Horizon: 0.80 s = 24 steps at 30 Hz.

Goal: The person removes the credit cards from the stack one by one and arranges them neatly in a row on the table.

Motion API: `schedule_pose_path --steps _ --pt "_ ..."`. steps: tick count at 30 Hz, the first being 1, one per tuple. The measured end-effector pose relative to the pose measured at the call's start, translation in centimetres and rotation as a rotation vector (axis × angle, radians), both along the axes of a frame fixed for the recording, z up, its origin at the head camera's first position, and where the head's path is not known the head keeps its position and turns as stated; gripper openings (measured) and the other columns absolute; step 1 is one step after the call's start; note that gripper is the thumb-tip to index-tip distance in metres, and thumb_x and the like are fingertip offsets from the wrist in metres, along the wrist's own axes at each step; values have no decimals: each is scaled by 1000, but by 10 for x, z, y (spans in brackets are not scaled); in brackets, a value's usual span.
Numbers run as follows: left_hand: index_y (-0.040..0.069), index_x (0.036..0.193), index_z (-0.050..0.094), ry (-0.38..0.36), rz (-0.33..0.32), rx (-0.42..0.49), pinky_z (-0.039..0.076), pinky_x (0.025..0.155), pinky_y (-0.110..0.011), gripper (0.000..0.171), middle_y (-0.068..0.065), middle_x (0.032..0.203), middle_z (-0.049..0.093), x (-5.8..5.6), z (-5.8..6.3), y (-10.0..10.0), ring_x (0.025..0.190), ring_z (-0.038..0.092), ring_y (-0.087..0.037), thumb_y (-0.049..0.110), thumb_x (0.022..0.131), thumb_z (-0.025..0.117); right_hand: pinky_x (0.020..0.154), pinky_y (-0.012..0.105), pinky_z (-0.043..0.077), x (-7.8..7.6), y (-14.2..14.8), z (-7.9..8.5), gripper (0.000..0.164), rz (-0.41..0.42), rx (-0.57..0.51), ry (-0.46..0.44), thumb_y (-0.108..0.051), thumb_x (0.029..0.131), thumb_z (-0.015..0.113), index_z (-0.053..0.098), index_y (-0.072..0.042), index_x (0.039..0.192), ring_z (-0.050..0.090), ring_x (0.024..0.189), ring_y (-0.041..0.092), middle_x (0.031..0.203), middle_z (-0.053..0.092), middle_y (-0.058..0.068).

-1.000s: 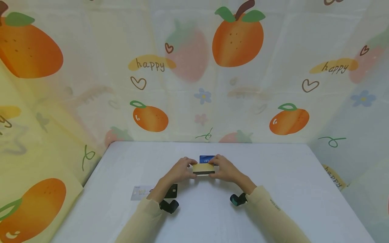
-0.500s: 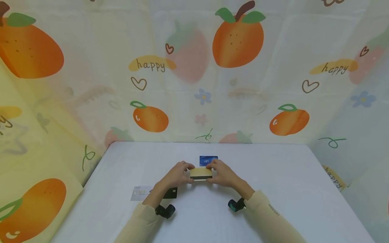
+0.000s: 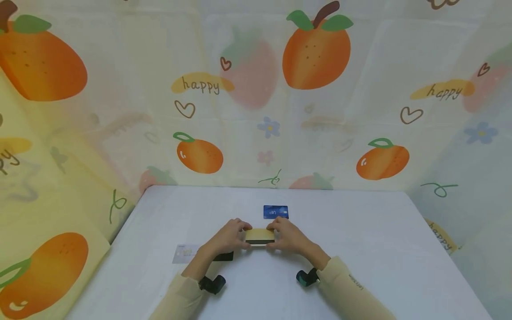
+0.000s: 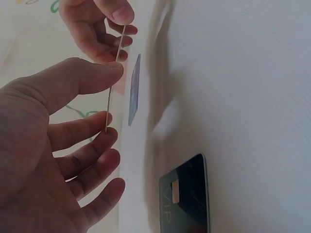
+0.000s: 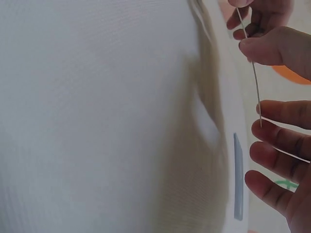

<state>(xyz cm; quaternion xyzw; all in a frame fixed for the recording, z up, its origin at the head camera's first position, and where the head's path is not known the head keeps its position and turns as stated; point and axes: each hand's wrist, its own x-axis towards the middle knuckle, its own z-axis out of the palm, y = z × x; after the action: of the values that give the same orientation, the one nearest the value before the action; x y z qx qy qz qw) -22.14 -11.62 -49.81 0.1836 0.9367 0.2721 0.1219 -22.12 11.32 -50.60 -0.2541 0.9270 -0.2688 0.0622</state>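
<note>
A yellow bank-style card (image 3: 260, 235) with a black stripe is held up between both hands above the white table. My left hand (image 3: 232, 237) pinches its left end, and my right hand (image 3: 287, 236) pinches the right end. Thumb and fingertips sit on opposite edges of the card. In the left wrist view the card (image 4: 109, 104) shows edge-on as a thin line; the right wrist view has the card (image 5: 256, 82) edge-on too. Just beyond the hands lies a blue VIP card (image 3: 275, 212). Partly hidden by my left wrist is a black VIP card (image 3: 224, 256) with a chip.
Left of the black card, a silvery card (image 3: 185, 254) lies flat on the table (image 3: 360, 266). Fruit-patterned cloth (image 3: 320, 102) hangs behind the table and at both sides. Dark cameras are strapped to both wrists.
Both hands have drawn the yellow card nearer the body and slightly left. The blue card, partly covered before, now shows almost whole, while more of the black card is hidden.
</note>
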Motion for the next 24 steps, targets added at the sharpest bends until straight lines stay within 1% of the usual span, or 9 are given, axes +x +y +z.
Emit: schedule_pose_path --steps 7,11,14,17,24 --pt "9 119 65 -9 -2 -28 46 97 -46 52 -7 113 62 5 -2 -5 108 53 -24 27 73 83 83 32 47 2 -6 -3 48 15 17 1 -33 74 81 68 -7 113 51 92 13 103 57 1" --pt "8 116 66 -1 -12 -29 45 98 -47 52 -8 114 63 6 -6 -9 110 53 -25 27 72 84 83 30 48 1 -12 -9 49 36 70 22 -36 74 81 69 -9 113 50 91 12 102 58 0" --pt "8 114 67 18 -13 -31 46 97 -47 51 -7 113 63 8 -10 -13 108 52 -24 28 71 85 83 28 48 1 -15 -14 50 50 115 39 -40 75 80 69 -11 114 50 91 9 101 59 -3" --pt "8 112 68 41 -14 -31 46 95 -47 50 -5 112 64 10 -13 -16 107 50 -24 28 70 85 83 28 49 2 -19 -15 51 64 129 49 -41 74 80 69 -11 114 51 91 10 101 60 -2" --pt "8 109 69 48 -15 -40 46 92 -45 49 -5 108 62 15 -16 -21 103 49 -22 27 68 86 83 27 48 6 -26 -15 50 61 166 22 -42 75 80 69 -13 114 50 92 9 103 60 -4"
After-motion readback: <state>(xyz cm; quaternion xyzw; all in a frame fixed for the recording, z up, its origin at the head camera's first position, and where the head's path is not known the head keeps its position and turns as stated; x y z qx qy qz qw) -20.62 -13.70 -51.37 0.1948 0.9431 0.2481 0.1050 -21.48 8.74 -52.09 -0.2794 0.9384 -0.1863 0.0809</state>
